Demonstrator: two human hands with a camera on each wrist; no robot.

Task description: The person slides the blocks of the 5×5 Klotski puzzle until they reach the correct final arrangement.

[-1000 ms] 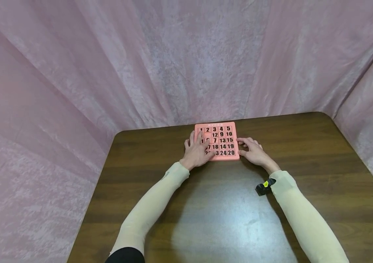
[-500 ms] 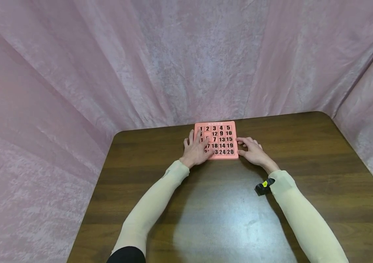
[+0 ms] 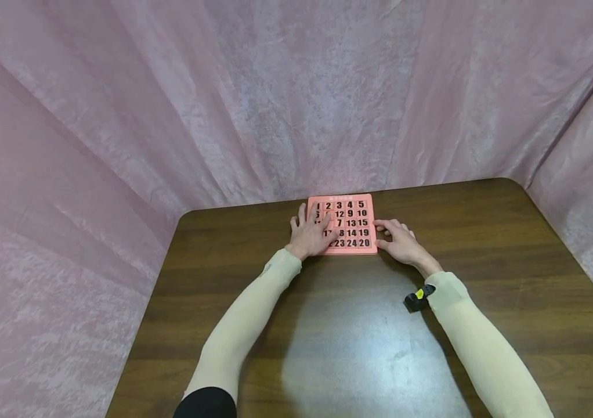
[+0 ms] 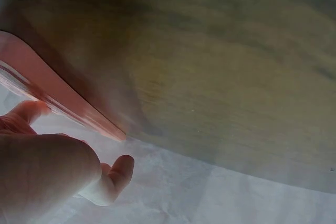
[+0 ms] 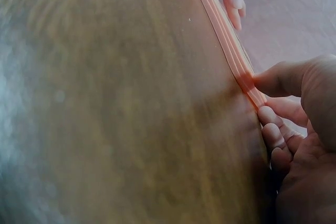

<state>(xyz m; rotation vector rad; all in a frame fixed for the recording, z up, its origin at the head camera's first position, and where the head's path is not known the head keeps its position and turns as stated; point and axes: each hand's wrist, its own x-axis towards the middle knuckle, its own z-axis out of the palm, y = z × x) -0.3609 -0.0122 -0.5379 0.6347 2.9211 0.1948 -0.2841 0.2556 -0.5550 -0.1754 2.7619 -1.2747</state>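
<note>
A pink number sliding puzzle (image 3: pixel 349 252) lies flat near the table's far edge, with black numbers on its tiles. My left hand (image 3: pixel 307 235) is spread over its left part, fingertips on the tiles and hiding several of them. In the left wrist view, the left hand (image 4: pixel 47 166) shows beside the puzzle's edge (image 4: pixel 58 85). My right hand (image 3: pixel 403 242) holds the right edge with thumb and fingers. In the right wrist view, the right thumb (image 5: pixel 281 78) presses the near corner while the other fingers curl at the side.
The brown wooden table (image 3: pixel 213 302) runs around the puzzle, with rounded far corners. A pink velvet curtain (image 3: pixel 296 104) hangs close behind its far edge. A small black device (image 3: pixel 415 300) sits at the right wrist.
My left fingers have slid slightly toward the far side. In the second row, a 6 now shows, and the blank-looking second space holds a partly covered tile. The right hand keeps its hold.
</note>
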